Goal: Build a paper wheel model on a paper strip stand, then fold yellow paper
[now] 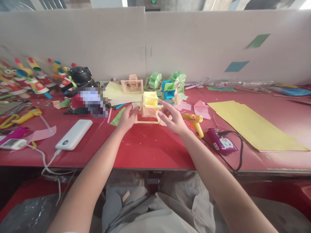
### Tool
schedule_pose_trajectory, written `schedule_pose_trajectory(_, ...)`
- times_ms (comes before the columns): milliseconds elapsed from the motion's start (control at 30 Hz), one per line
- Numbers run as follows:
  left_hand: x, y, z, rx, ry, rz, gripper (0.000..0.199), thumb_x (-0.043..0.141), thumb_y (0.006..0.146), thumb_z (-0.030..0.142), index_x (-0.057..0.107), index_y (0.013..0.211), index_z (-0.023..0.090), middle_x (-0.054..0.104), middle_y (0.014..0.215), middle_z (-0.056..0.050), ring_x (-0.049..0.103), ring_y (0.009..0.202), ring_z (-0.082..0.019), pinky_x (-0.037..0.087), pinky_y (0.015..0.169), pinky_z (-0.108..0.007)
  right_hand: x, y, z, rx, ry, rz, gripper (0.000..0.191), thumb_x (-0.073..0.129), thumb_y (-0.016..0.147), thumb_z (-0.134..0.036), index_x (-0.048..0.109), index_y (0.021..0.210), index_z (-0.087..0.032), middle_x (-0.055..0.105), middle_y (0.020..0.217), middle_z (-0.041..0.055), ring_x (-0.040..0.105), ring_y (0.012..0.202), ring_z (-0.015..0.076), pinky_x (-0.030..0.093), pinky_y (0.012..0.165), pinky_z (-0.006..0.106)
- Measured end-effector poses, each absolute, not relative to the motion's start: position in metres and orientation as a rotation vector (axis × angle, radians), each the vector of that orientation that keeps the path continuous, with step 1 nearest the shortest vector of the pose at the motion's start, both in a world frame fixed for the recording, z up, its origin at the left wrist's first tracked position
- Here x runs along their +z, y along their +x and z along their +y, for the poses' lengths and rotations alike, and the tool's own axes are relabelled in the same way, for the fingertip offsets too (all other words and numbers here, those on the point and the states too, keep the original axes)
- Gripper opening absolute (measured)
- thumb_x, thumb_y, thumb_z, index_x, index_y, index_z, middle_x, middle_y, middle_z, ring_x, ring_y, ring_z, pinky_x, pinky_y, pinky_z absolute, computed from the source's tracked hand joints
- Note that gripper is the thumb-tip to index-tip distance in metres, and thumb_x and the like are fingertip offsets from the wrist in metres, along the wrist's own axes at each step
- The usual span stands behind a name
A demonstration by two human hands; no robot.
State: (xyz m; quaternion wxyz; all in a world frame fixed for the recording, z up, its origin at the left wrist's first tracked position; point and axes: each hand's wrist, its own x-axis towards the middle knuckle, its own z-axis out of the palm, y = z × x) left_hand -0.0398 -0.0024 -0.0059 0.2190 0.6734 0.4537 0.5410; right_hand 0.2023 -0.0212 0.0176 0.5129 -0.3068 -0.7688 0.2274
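Note:
In front of me stands a folded-paper wheel [151, 99], yellow on top and peach below, in a pale paper frame [148, 122] with a yellowish front bar. My left hand [128, 118] pinches the frame's left side between thumb and fingers. On the other side my right hand [173, 118] has its fingers apart; the index fingertip is at the wheel's right edge, with the thumb below. Whether that fingertip presses on the paper is hard to tell. Behind are a blue and green paper wheel [168, 90], green pleated wheels [155, 80] and a peach one in a frame [132, 85].
A yellow glue gun [194, 123] lies right of my right hand, beside a purple power socket [223, 141] with a black cable. Yellow sheets [255, 126] cover the right side. A white power bank [74, 134], yellow scissors [21, 118] and a black-lidded bottle [80, 77] are left.

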Motion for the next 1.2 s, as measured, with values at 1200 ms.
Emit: schedule_pose_trajectory(1200, -0.001, -0.0393, -0.0065, 1.481, 1.893, 1.318, 0.039, 0.053, 0.095, 0.055, 0.067, 0.097, 0.019, 0.072, 0.1, -0.008, 0.065, 0.1, -0.025, 0.048, 0.093, -0.034, 0.0233, 0.2, -0.0228, 0.497, -0.789, -1.826, 0.044, 0.053, 0.096, -0.058, 0.07, 0.079, -0.021, 0.05, 0.075, 0.0011, 0.046, 0.068, 0.0137, 0.041, 0.065, 0.03)
